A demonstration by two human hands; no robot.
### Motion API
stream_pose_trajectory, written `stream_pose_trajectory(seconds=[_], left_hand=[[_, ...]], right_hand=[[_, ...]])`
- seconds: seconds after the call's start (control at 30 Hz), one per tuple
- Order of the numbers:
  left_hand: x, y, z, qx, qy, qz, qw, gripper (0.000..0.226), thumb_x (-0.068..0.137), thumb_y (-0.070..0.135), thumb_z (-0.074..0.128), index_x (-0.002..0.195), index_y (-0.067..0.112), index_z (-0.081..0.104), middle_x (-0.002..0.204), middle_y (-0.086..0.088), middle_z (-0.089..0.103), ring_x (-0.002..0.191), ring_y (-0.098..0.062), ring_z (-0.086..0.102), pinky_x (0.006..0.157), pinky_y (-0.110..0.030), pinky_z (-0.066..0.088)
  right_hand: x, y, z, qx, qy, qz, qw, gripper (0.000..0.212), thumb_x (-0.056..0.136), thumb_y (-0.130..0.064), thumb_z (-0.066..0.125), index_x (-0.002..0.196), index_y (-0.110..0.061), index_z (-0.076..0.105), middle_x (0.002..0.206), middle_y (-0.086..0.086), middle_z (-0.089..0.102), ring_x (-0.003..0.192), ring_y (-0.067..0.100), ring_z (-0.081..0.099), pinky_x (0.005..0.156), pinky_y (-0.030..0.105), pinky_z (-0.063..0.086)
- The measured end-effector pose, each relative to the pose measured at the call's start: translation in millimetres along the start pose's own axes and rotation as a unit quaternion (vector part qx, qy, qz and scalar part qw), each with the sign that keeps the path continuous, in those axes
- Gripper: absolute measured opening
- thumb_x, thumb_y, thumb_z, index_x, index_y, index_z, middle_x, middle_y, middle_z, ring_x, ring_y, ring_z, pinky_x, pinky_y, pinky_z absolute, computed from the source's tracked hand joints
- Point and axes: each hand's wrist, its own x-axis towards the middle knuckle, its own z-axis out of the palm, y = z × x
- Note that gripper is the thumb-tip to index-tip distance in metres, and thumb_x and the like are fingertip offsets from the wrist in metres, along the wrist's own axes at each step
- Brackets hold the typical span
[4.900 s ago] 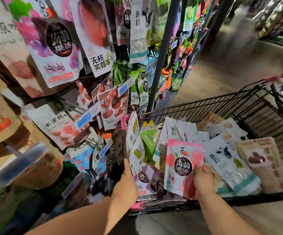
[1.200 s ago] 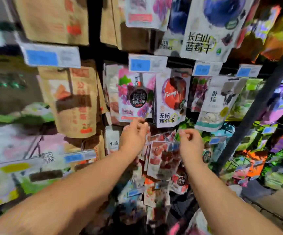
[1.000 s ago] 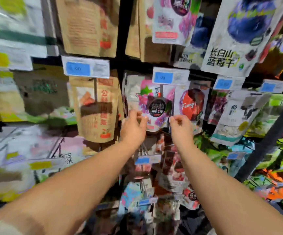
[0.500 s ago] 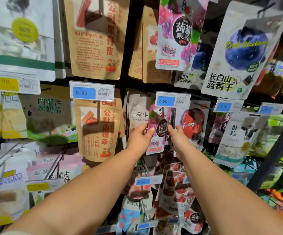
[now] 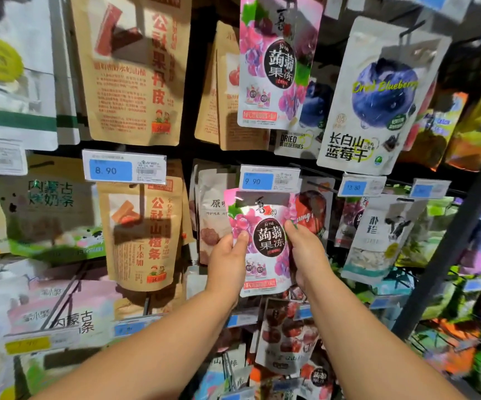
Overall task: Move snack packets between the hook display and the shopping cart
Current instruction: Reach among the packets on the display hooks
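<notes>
Pink and purple, with grapes around a dark round label, the snack packet (image 5: 259,241) is upright in front of the hook display (image 5: 305,168), its top edge just under a blue price tag reading 9.90 (image 5: 269,180). Both hands pinch it by its sides: the left hand (image 5: 227,264) has its thumb on the front of the left edge and its fingers behind, and the right hand (image 5: 305,252) grips the right edge the same way. Whether the packet hangs on its hook or is free of it cannot be told, since the tag covers the top.

Just left of it hangs a pale packet with a brown fruit picture (image 5: 210,220), and further left a kraft-paper pouch with red lettering (image 5: 144,232) under an 8.90 tag (image 5: 124,167). To the right hangs a white packet with a cow print (image 5: 380,238). Above, a matching pink grape packet (image 5: 276,62) hangs beside a white dried blueberry pouch (image 5: 377,99). Below the hands is a packet of red fruit pieces (image 5: 288,336).
</notes>
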Motion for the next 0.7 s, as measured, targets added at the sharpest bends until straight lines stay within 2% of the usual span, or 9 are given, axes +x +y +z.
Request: stream_pose_trajectory(seconds=[0.07, 0.17, 0.23, 0.33, 0.43, 0.5, 0.57, 0.63, 0.7], left_hand=[[-6, -2, 7, -0.016, 0.007, 0.008, 1.000, 0.025, 0.094, 0.046, 0.049, 0.090, 0.028, 0.067, 0.092, 0.001, 0.074, 0.091, -0.023, 0.070, 0.087, -0.051, 0.053], [-16, -3, 20, -0.033, 0.006, 0.024, 0.999, 0.026, 0.091, 0.050, 0.050, 0.095, 0.030, 0.065, 0.095, 0.003, 0.074, 0.093, -0.021, 0.069, 0.088, -0.050, 0.053], [-24, -4, 32, -0.026, 0.003, 0.027, 0.999, 0.024, 0.094, 0.046, 0.049, 0.092, 0.027, 0.064, 0.093, 0.003, 0.073, 0.090, -0.018, 0.069, 0.085, -0.046, 0.054], [-33, -18, 51, -0.010, -0.025, 0.017, 1.000, 0.028, 0.096, 0.044, 0.049, 0.092, 0.020, 0.064, 0.090, -0.007, 0.072, 0.088, -0.029, 0.068, 0.080, -0.048, 0.054], [-44, -48, 74, 0.040, -0.081, -0.015, 0.996, 0.033, 0.094, 0.043, 0.053, 0.094, 0.012, 0.064, 0.091, -0.015, 0.070, 0.090, -0.034, 0.065, 0.079, -0.047, 0.051], [-56, -70, 87, 0.089, -0.141, -0.034, 0.985, 0.026, 0.094, 0.038, 0.055, 0.094, 0.015, 0.067, 0.089, -0.008, 0.071, 0.089, -0.028, 0.066, 0.075, -0.038, 0.049], [-73, -91, 99, 0.127, -0.214, -0.060, 0.967, 0.025, 0.091, 0.041, 0.057, 0.092, 0.020, 0.069, 0.086, -0.002, 0.072, 0.084, -0.024, 0.068, 0.072, -0.035, 0.050], [-90, -113, 111, 0.165, -0.268, -0.077, 0.946, 0.038, 0.083, 0.052, 0.056, 0.087, 0.017, 0.069, 0.083, -0.003, 0.072, 0.081, -0.025, 0.067, 0.070, -0.036, 0.050], [-106, -130, 124, 0.197, -0.313, -0.085, 0.925, 0.051, 0.074, 0.060, 0.052, 0.084, 0.013, 0.068, 0.081, -0.007, 0.071, 0.080, -0.024, 0.067, 0.072, -0.039, 0.051]], right_hand=[[-6, 0, -6, -0.014, 0.007, -0.023, 1.000, 0.033, 0.093, -0.048, 0.053, 0.101, -0.019, 0.069, 0.100, 0.001, 0.075, 0.100, 0.023, 0.069, 0.096, 0.051, 0.051], [-13, 0, -19, -0.016, 0.025, -0.027, 0.999, 0.031, 0.096, -0.045, 0.051, 0.100, -0.019, 0.068, 0.098, 0.003, 0.075, 0.097, 0.024, 0.070, 0.094, 0.051, 0.052], [-17, 2, -31, -0.008, 0.043, -0.029, 0.999, 0.030, 0.095, -0.045, 0.052, 0.095, -0.019, 0.068, 0.096, 0.004, 0.075, 0.096, 0.026, 0.070, 0.092, 0.053, 0.052], [-27, 15, -57, 0.005, 0.082, -0.010, 0.997, 0.030, 0.096, -0.041, 0.054, 0.095, -0.014, 0.067, 0.099, 0.009, 0.074, 0.097, 0.029, 0.070, 0.092, 0.053, 0.053], [-44, 50, -96, -0.004, 0.124, 0.033, 0.992, 0.033, 0.094, -0.043, 0.053, 0.099, -0.015, 0.068, 0.101, 0.007, 0.074, 0.098, 0.025, 0.069, 0.093, 0.048, 0.053], [-64, 75, -122, -0.018, 0.161, 0.061, 0.985, 0.029, 0.097, -0.040, 0.052, 0.093, -0.015, 0.068, 0.099, 0.008, 0.073, 0.094, 0.025, 0.068, 0.088, 0.041, 0.053], [-86, 102, -146, -0.018, 0.213, 0.094, 0.972, 0.028, 0.096, -0.039, 0.055, 0.088, -0.016, 0.068, 0.093, 0.007, 0.074, 0.090, 0.026, 0.069, 0.085, 0.043, 0.054], [-109, 132, -170, -0.016, 0.246, 0.134, 0.960, 0.028, 0.096, -0.038, 0.056, 0.093, -0.014, 0.069, 0.095, 0.008, 0.074, 0.092, 0.028, 0.070, 0.088, 0.047, 0.054], [-130, 158, -190, -0.030, 0.278, 0.166, 0.946, 0.040, 0.089, -0.051, 0.058, 0.101, -0.015, 0.070, 0.106, 0.008, 0.072, 0.103, 0.029, 0.067, 0.095, 0.048, 0.051]])
